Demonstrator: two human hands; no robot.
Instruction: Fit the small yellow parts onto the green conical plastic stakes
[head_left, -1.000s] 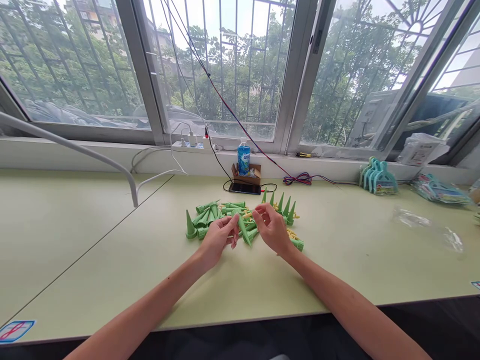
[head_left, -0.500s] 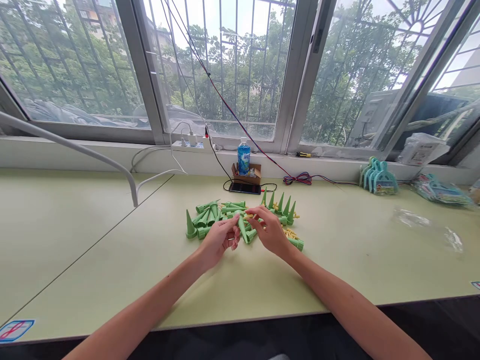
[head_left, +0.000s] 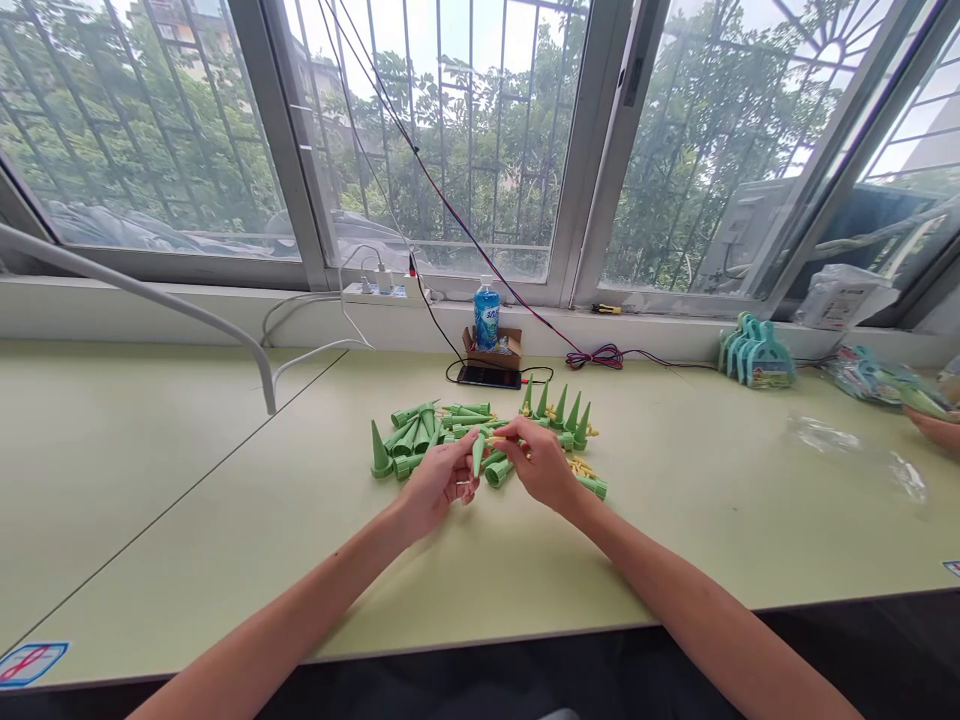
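My left hand (head_left: 436, 482) is closed round a green plastic cone (head_left: 478, 455), tip pointing down. My right hand (head_left: 541, 463) pinches a small yellow piece (head_left: 498, 441) against the cone's wide top end. Both hands hover just above a pile of green cones (head_left: 420, 430) lying on the pale green table (head_left: 225, 500). Several cones stand upright (head_left: 564, 412) behind my right hand, with loose yellow pieces (head_left: 581, 466) scattered beside them.
A black phone (head_left: 489, 376), a small cardboard box (head_left: 495, 350) and a blue bottle (head_left: 487, 313) sit by the window sill. Red and black cables (head_left: 600, 356) run along the sill. Teal packaged items (head_left: 754, 352) lie at far right, where another person's hand (head_left: 934, 428) shows.
My right hand picked a yellow piece from the pile and brought it to the top of the cone in my left hand. The cone turned more upright. Another person's hand appeared at right.
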